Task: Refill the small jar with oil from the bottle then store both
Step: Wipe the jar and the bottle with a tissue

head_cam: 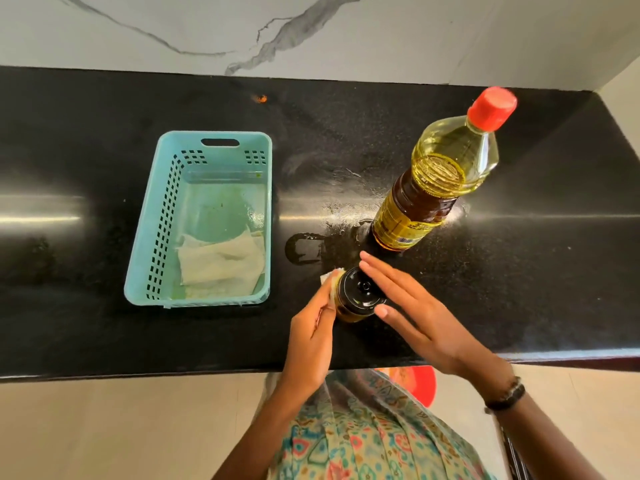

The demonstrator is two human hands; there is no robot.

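Your patterned clothing (363, 441) filled the bottom of the view, with a red round thing (420, 382) showing just under the front edge of the bench (519, 289). You wore a dark band (507, 394) on your right wrist. Just past that front edge, your left hand (311, 341) was curled around a pale cloth (330, 282) and pressed it against the left side of the small jar (356, 299). Your right hand (415, 313) lay flat with straight fingers, holding nothing, its fingertips (369, 268) touching the jar's black lid (360, 289) from the right. You had the jar near the middle of the front edge, with the lid on and yellow oil showing below it.

Beyond the jar, a wet ring and shiny smears (306, 249) marked the dark surface. Just to the right of those, the oil bottle (433, 181) stood upright with its red cap (491, 109) on, apart from your hands and more than half full. To the left, well apart from the jar, a light blue basket (162, 216) sat on the bench with a folded paper towel (221, 261) lying in its near end. Farther back, a small orange speck (261, 98) lay near the rear edge, where the bench met a white marbled wall (311, 29).
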